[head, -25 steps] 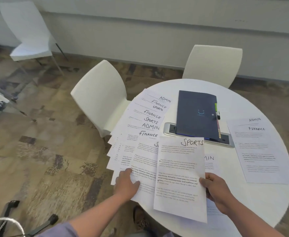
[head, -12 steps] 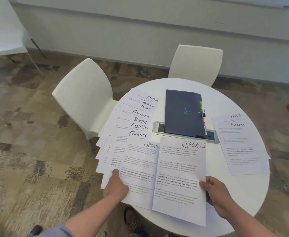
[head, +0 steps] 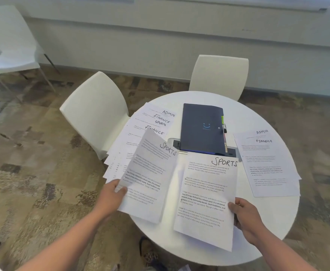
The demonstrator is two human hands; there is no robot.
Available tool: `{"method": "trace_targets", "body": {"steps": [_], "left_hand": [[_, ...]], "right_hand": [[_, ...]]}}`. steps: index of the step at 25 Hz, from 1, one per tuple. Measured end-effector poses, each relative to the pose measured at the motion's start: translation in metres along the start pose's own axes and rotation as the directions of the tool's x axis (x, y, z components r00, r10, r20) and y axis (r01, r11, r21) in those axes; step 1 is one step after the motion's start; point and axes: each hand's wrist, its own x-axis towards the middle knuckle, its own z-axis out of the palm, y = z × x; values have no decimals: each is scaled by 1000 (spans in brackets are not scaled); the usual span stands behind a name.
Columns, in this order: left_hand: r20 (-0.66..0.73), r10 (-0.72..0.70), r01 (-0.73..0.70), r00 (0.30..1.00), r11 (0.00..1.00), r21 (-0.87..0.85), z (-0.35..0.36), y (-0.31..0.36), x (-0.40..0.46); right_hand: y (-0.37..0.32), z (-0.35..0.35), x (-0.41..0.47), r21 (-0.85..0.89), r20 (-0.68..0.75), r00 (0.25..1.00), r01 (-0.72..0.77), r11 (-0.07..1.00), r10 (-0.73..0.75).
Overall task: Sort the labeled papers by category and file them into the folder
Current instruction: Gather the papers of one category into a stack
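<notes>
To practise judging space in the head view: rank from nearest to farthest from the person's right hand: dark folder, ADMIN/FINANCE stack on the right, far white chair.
From the right hand:
1. ADMIN/FINANCE stack, right, just beyond.
2. Dark folder, table centre.
3. Far white chair, behind the table.

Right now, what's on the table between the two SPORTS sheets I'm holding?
Head view: only bare white table between the left SPORTS sheet and the right SPORTS sheet.

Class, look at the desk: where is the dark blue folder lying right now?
In the head view, the dark blue folder lies closed at the round table's far middle, between the fanned labeled papers and the ADMIN/FINANCE pile.
</notes>
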Motion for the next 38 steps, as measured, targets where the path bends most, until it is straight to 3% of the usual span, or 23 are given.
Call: {"method": "trace_targets", "body": {"steps": [3,6,13,19,23,31,38], "left_hand": [[10,-36,37,999,977,-211,10,13,-21],[152,-17,61,988,955,-290,36,28,-54],[234,-22,77,972,970,-231,120,41,-109],[226,-34,70,974,985,-156,151,37,-139],[335,-57,121,941,978,-172,164,43,-151],[268,-187,265,945,918,-295,186,57,-151],[203,-205,270,957,885,-380,195,54,-155]], "right_hand": [[-2,-15,2,39,17,1000,14,999,-15],[-3,-33,1,98,48,999,11,995,-16],[-2,-70,-4,220,201,979,-27,975,-18],[13,-83,-9,246,341,940,-98,964,8],[23,-91,-12,237,396,918,-128,963,25],[24,-89,-17,180,500,866,-121,976,15],[6,-84,-27,169,544,839,-106,980,-3]]}}
